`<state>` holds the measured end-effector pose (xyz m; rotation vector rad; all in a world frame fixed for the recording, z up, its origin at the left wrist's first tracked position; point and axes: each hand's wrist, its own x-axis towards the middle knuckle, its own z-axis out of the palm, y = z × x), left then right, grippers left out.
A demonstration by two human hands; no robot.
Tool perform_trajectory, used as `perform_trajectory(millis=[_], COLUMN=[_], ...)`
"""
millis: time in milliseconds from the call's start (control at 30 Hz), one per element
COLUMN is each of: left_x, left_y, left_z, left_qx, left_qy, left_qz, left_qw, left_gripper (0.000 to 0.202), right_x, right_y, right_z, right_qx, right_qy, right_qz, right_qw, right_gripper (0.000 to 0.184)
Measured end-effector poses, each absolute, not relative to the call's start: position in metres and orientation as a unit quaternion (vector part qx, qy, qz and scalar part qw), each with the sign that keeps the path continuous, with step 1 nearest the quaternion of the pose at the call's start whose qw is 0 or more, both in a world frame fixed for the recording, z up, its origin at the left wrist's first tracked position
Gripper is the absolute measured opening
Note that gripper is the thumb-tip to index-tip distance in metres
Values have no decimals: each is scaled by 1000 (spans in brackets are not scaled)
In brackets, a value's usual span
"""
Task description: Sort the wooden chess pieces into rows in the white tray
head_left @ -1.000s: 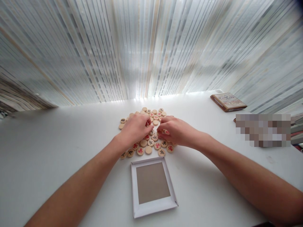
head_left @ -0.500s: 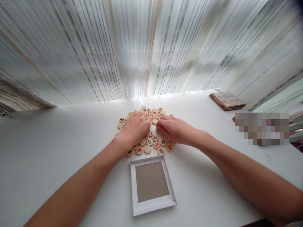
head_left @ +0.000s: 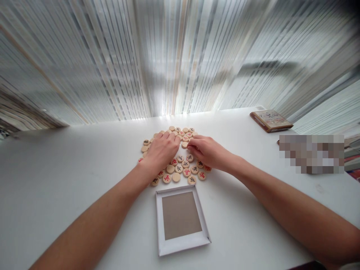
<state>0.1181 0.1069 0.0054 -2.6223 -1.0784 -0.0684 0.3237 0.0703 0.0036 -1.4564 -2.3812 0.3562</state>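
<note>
- The discs (head_left: 186,172) lie in a loose cluster on the white table (head_left: 70,168), between and under the two hands, just beyond the tray (head_left: 184,245).
- The left hand (head_left: 164,149) is palm down over the left part of the cluster, fingers bent and close together. Its underside is hidden, so I cannot tell how far it is open or whether it has hold of a disc.
- The right hand (head_left: 206,150) is at the right part, fingers curled in and pointing toward the left hand. A plain disc (head_left: 185,144) is right by its fingertips; whether they touch or pinch it, I cannot tell.
- Done, as far as it shows: many discs lie flat with a red or black character up.
- Left as they are: several show a plain face, the two colours lie mixed, and no disc is in the tray. Discs under the hands cannot be judged.
- A small bare patch of table separates the far discs from the near ones.
- A box (head_left: 271,120) lies well apart to the right, near the curtain (head_left: 157,56).
</note>
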Motion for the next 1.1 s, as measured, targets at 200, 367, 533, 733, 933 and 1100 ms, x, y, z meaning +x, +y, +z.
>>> perform_trajectory(millis=[200,367,533,733,933,1100], left_x=[118,116,113,103,94,92], left_y=[110,112,117,123,125,126], left_z=[7,3,5,19,30,32], left_qx=[-914,-910,-903,-879,-865,-861], left_qy=[-382,-399,-415,-449,-467,-473], left_qz=[-34,-56,-99,-160,-180,-184], left_qw=[129,93,46,-1,-30,-40], left_gripper=[23,22,26,28,29,25], right_x=[325,326,327,323,319,318], right_y=[69,69,73,81,82,77], right_z=[3,1,-2,-11,-15,-3], right_qx=[-508,-509,-528,-527,-513,-520], right_qy=[-826,-819,-800,-807,-832,-840], right_qz=[136,133,109,81,66,47], right_qw=[201,228,262,256,199,148], right_gripper=[18,15,16,24,24,20])
